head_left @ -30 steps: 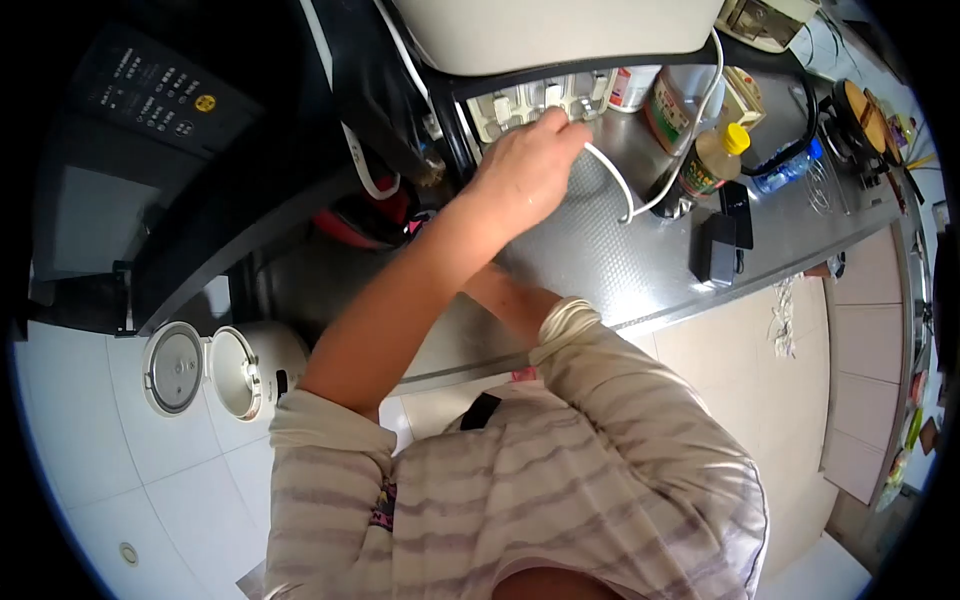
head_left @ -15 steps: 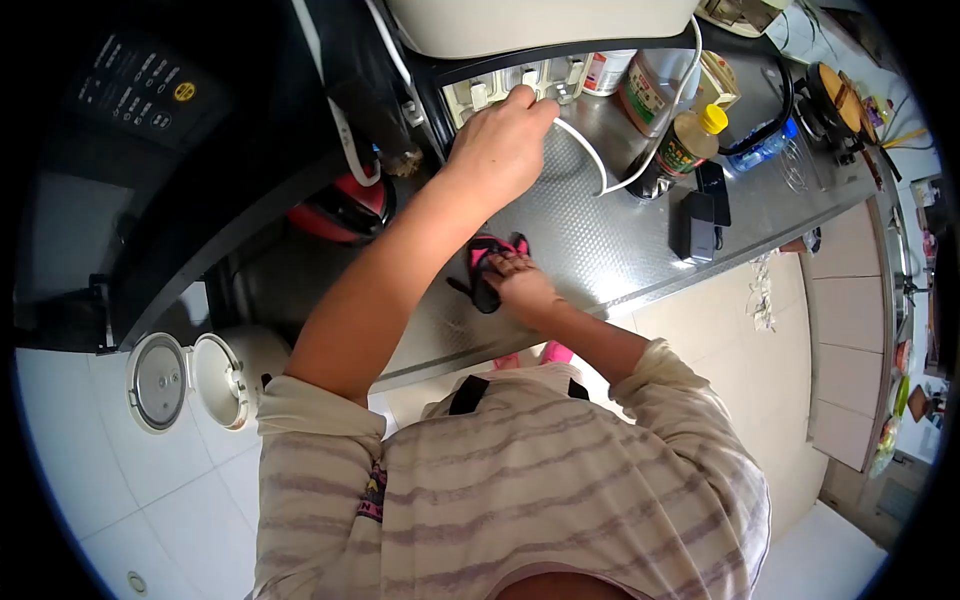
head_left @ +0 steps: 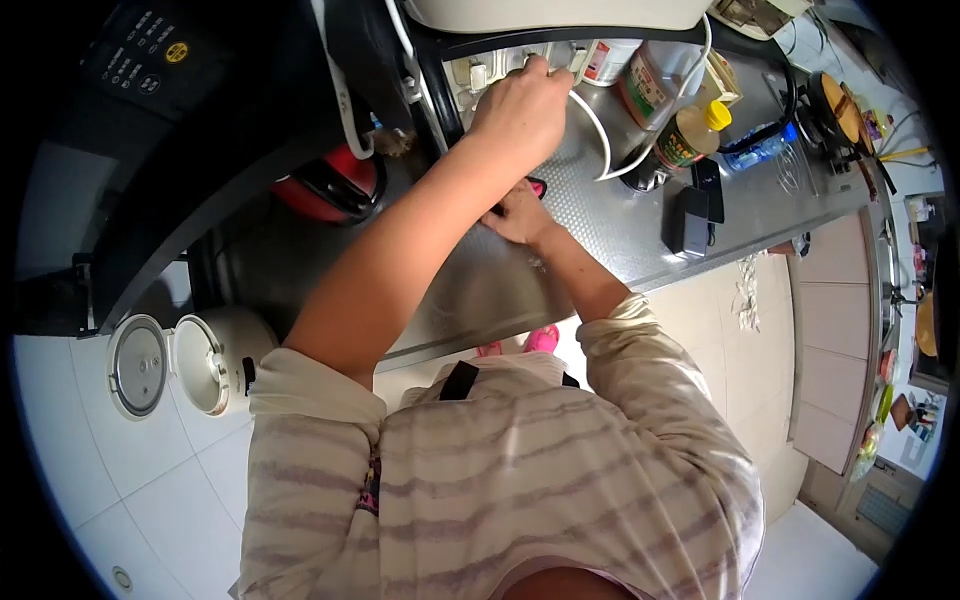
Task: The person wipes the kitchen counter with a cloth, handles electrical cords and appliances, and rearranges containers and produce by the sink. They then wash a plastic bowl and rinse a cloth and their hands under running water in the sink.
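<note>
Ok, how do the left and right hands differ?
The left hand grips the white cord; the right hand is at a mostly hidden pink, dark-edged cloth. The left hand is farther back over the metal counter; the right hand is nearer its front edge. The left hand's back shows fully, while the left forearm partly covers the right hand. Both are bare.

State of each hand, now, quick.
Left hand: closed, holding the white cord.
Right hand: down on the pink-and-black cloth; whether it grips cannot be told.
</note>
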Demonstrator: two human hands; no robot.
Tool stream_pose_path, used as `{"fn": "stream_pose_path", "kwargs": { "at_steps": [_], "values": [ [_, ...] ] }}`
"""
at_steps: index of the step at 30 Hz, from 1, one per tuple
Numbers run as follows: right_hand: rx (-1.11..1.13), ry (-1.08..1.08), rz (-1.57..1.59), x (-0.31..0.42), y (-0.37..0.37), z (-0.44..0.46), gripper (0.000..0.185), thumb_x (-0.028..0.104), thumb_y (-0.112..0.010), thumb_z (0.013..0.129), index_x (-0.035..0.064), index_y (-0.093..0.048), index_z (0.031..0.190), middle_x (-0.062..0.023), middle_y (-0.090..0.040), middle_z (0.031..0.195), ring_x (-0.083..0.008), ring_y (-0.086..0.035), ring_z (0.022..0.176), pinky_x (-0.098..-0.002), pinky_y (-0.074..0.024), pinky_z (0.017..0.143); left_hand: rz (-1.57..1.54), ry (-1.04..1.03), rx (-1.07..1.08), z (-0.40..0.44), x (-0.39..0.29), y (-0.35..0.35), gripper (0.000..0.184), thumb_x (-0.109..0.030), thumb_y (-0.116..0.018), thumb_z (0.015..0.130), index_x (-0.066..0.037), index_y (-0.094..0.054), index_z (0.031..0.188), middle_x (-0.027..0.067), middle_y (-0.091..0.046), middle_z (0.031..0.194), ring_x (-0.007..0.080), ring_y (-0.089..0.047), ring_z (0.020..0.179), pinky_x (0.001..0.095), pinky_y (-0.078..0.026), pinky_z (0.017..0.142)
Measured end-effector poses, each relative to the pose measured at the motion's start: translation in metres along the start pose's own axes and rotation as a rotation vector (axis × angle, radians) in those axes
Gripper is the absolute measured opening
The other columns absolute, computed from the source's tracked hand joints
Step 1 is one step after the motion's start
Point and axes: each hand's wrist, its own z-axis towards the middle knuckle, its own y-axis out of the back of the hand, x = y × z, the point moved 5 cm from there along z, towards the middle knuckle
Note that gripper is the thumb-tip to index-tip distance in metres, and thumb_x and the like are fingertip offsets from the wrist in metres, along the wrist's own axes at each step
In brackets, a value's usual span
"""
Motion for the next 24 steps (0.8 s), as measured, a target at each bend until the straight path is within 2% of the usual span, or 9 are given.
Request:
{"fn": "stream_pose_path", "kwargs": {
  "at_steps": [2,6,8,11,12,13,18,22,24],
  "values": [
    [0.243,0.076,0.018,0.032,0.008,-0.023,0.043,0.027,-0.064,0.071,0.0071,-0.064,0.109,-0.0161,-0.05,0.131,-0.0358,-0.04,0.126,-0.0509,-0.0272,0.106,-0.029,-0.008,0.001,0.003,-0.002,-0.008,0.023,-0.001,-0.048,0.078,-0.001,-0.061,0.098,0.0226,-0.056,0.099,0.0412,-0.061,0.085,0.0466,-0.05,0.076],
    [0.182,0.136,0.002,0.061,0.015,-0.06,0.038,0.017,-0.065,0.071,0.0068,-0.063,0.108,-0.0164,-0.053,0.126,-0.036,-0.046,0.12,-0.0468,-0.0342,0.102,0.032,0.054,0.115,0.009,-0.003,-0.031,0.027,-0.003,-0.048,0.08,-0.003,-0.062,0.103,0.0223,-0.052,0.109,0.0398,-0.059,0.095,0.046,-0.049,0.083],
    [0.06,-0.05,0.38,0.05,0.031,-0.063,0.036,0.009,-0.063,0.072,0.0057,-0.062,0.108,-0.0177,-0.056,0.121,-0.0355,-0.052,0.111,-0.0411,-0.0419,0.094,0.02,0.092,0.017,0.014,0.004,-0.047,0.021,-0.008,-0.049,0.082,-0.001,-0.063,0.096,0.0216,-0.051,0.107,0.0384,-0.056,0.101,0.0455,-0.049,0.084],
    [-0.134,-0.614,1.05,-0.007,0.048,-0.076,0.025,0.011,-0.053,0.084,-0.0003,-0.057,0.107,-0.013,-0.059,0.106,-0.0262,-0.057,0.093,-0.0362,-0.044,0.085,-0.111,0.219,-0.084,0.02,0.022,-0.076,0.038,-0.001,-0.053,0.077,-0.004,-0.056,0.116,0.0248,-0.039,0.126,0.0421,-0.045,0.117,0.0447,-0.043,0.095],
    [-0.309,-0.616,0.667,-0.024,0.075,-0.08,0.024,0.017,-0.046,0.09,0.003,-0.056,0.107,-0.0082,-0.06,0.099,-0.0236,-0.056,0.086,-0.0357,-0.0437,0.085,-0.158,0.237,-0.253,0.016,0.027,-0.079,0.049,0.001,-0.055,0.075,-0.005,-0.052,0.123,0.0259,-0.034,0.132,0.044,-0.041,0.12,0.0442,-0.04,0.099],
    [-0.573,-0.862,1.478,-0.043,0.064,-0.085,0.028,0.023,-0.045,0.09,0.0059,-0.057,0.108,-0.0085,-0.061,0.102,-0.0245,-0.058,0.091,-0.0371,-0.0436,0.088,-0.218,0.274,-0.209,0.012,0.029,-0.088,0.061,0.004,-0.056,0.071,-0.006,-0.046,0.13,0.0266,-0.026,0.138,0.0466,-0.036,0.124,0.0436,-0.036,0.103],
    [-0.47,-0.965,1.866,-0.059,0.076,-0.108,0.028,0.028,-0.055,0.082,0.0068,-0.062,0.099,-0.0096,-0.067,0.097,-0.0253,-0.063,0.091,-0.0405,-0.0476,0.089,-0.308,-0.043,-0.246,-0.054,0.003,-0.087,0.059,-0.003,-0.064,0.074,-0.005,-0.043,0.13,0.0252,-0.028,0.134,0.0418,-0.039,0.12,0.0428,-0.037,0.1],
    [-0.297,-0.975,1.875,-0.025,0.08,-0.094,0.028,0.031,-0.057,0.085,0.0062,-0.063,0.096,-0.0089,-0.068,0.093,-0.0233,-0.064,0.083,-0.0373,-0.0499,0.083,-0.439,0.05,-0.161,-0.102,0.012,-0.123,0.062,-0.01,-0.067,0.076,-0.006,-0.038,0.13,0.0236,-0.035,0.13,0.0374,-0.048,0.109,0.0412,-0.04,0.094],
    [-0.266,-0.936,1.9,-0.024,0.077,-0.082,0.029,0.032,-0.055,0.088,0.0059,-0.063,0.097,-0.0086,-0.068,0.092,-0.0234,-0.065,0.081,-0.0365,-0.0507,0.081,-0.753,0.317,0.031,-0.1,0.033,-0.151,0.055,-0.022,-0.069,0.081,-0.005,-0.04,0.125,0.0195,-0.057,0.108,0.0316,-0.056,0.101,0.0377,-0.043,0.091]
  ]
}}
